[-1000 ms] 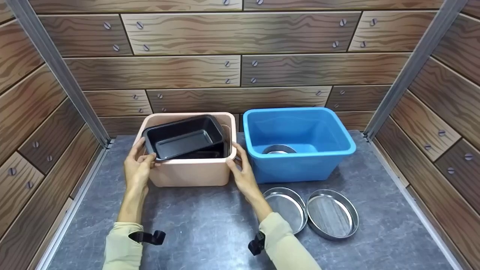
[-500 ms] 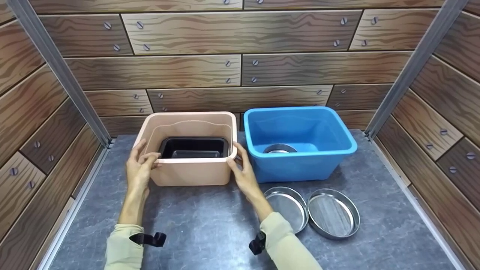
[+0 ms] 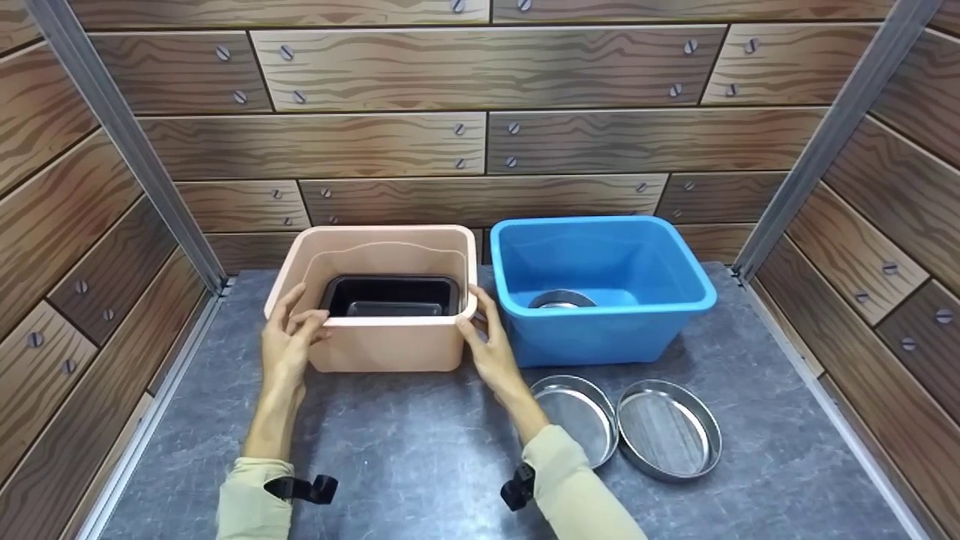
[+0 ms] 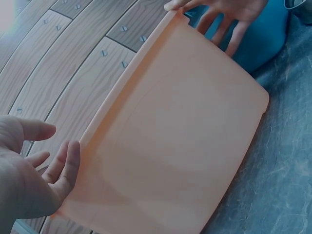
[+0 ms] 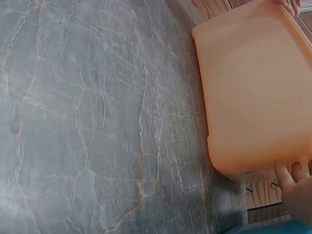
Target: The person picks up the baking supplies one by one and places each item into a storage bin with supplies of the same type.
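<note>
A black loaf pan (image 3: pixel 394 289) lies inside the peach bin (image 3: pixel 386 346); the front wall hides its lower part. My left hand (image 3: pixel 285 349) is at the bin's front left corner. In the left wrist view, its thumb and fingers stand apart with nothing between them, and its fingertips are by the rim. My right hand (image 3: pixel 491 352) touches the front right corner, thumb at the front and fairly straight fingers along the right side. In the right wrist view, the fingers (image 5: pixel 286 175) of that hand lie against the bin's wall.
A blue bin (image 3: pixel 592 334) stands just right of the peach one, with a round metal pan (image 3: pixel 562 299) inside. Two round metal pans, a left one (image 3: pixel 574 416) and a right one (image 3: pixel 667 431), lie on the grey tabletop (image 3: pixel 397 450). Wood-patterned walls surround the table.
The tilted black loaf pan at my left hand has dropped into the peach bin, level inside it. My left hand has let go and shifted slightly right; the right hand has barely moved.
</note>
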Demonstrator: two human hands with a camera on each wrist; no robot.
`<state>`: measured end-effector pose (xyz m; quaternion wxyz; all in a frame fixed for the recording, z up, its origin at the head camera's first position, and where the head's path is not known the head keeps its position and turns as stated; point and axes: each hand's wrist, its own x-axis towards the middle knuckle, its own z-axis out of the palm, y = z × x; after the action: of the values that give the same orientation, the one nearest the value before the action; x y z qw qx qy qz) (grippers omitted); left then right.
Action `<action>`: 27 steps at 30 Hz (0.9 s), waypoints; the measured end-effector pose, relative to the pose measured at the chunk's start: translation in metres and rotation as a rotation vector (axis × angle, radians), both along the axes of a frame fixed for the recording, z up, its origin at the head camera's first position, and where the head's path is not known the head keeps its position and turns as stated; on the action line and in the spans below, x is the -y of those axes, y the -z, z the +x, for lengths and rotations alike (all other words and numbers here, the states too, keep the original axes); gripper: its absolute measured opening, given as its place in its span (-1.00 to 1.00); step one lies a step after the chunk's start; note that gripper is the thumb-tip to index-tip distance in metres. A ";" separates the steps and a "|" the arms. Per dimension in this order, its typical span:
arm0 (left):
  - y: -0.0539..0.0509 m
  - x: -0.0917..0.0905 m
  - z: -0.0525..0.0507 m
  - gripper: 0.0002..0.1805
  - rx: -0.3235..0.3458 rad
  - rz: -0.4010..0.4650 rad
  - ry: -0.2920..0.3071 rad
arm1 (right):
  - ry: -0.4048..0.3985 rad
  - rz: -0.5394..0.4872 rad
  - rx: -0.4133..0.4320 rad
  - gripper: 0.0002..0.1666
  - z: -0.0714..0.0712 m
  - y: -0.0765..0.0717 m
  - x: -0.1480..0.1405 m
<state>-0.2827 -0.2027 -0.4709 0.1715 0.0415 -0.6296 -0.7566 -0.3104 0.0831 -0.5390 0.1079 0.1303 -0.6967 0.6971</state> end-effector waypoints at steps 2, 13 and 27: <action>0.001 -0.001 0.003 -0.37 0.007 -0.006 0.007 | 0.008 0.003 -0.004 -0.30 0.000 0.000 0.000; -0.001 -0.010 0.013 -0.42 0.008 -0.012 0.076 | 0.094 0.025 -0.015 -0.33 0.009 -0.012 -0.001; -0.015 -0.045 0.018 -0.57 -0.112 -0.066 0.171 | 0.040 -0.086 0.131 -0.54 0.042 -0.045 -0.007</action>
<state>-0.2647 -0.1573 -0.4555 0.1424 -0.0606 -0.6449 -0.7484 -0.2688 0.0900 -0.4935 0.0814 0.0654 -0.6740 0.7313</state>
